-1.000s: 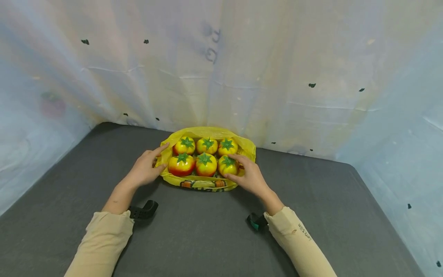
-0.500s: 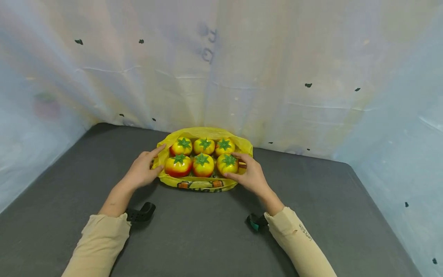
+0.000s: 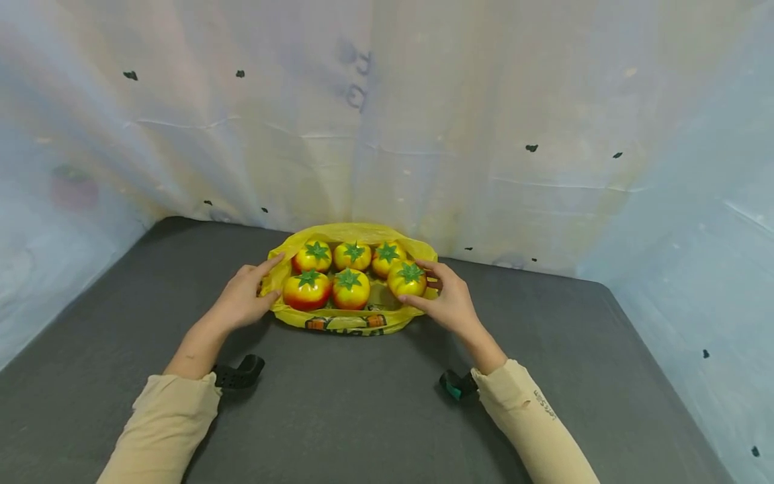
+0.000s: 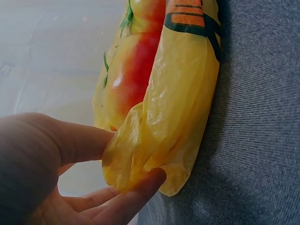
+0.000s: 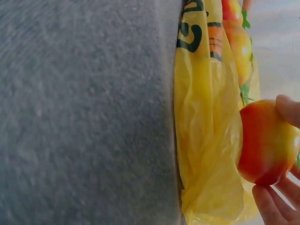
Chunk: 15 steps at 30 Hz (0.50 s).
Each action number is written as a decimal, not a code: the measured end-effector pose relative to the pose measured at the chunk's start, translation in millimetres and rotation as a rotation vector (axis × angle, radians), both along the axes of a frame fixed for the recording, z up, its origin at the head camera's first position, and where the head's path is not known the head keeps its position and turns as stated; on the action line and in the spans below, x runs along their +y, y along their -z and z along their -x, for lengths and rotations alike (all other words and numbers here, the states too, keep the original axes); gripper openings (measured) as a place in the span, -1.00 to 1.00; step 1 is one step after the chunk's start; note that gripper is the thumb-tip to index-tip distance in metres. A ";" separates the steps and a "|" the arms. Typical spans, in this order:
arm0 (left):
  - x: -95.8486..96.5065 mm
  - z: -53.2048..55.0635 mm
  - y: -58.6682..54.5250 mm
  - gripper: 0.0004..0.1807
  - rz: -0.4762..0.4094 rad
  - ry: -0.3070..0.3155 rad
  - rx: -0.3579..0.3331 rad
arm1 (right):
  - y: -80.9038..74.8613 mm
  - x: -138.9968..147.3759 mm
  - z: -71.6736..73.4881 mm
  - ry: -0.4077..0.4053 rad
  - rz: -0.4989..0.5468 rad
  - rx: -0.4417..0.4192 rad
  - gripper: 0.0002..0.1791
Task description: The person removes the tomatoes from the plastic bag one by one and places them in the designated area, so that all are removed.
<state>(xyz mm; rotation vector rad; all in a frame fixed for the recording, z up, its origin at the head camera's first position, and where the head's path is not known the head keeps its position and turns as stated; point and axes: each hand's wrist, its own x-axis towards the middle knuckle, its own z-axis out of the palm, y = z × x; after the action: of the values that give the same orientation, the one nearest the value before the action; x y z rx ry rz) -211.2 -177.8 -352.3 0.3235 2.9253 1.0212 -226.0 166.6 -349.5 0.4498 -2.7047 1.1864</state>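
So the tomato [image 3: 402, 285] held by the right hand [image 3: 451, 302] is at the right front of the open yellow bag [image 3: 357, 232], and that grip is pinching it, thumb on the near side and fingers round the far side. Can't tell if its underside touches the bag, and the right wrist view cuts off most of its green top and much of the hand. There's a gap just left of it, then the other five tomatoes [image 3: 351, 292] in two rows, bottoms hidden. The left hand [image 3: 242, 298] has its grip pinching the bag's left edge, with the thumb tip tucked behind plastic. Print on the bag's front is creased, so I can't read it. Underneath is a grey worktop [image 3: 351, 417], near edge out of frame, and behind it a pale sheet [image 3: 435, 101] with some blurry scribble
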 end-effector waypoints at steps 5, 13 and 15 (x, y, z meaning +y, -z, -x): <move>2.3 0.4 0.2 -0.28 -0.002 0.000 0.006 | -4.5 4.5 -1.4 0.018 0.002 0.006 -0.24; 3.6 -1.3 6.3 -0.31 -0.016 -0.006 0.053 | -11.0 15.3 -5.2 0.041 0.011 -0.009 -0.25; 3.6 -1.5 6.0 -0.31 -0.012 -0.003 0.051 | -12.9 18.0 -6.0 0.051 0.006 -0.006 -0.25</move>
<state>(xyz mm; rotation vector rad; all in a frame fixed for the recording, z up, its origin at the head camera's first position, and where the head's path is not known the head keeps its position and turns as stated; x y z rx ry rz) -209.7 -174.2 -358.3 0.3511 2.9672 1.0462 -220.0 184.6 -336.6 0.3748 -2.6997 1.1839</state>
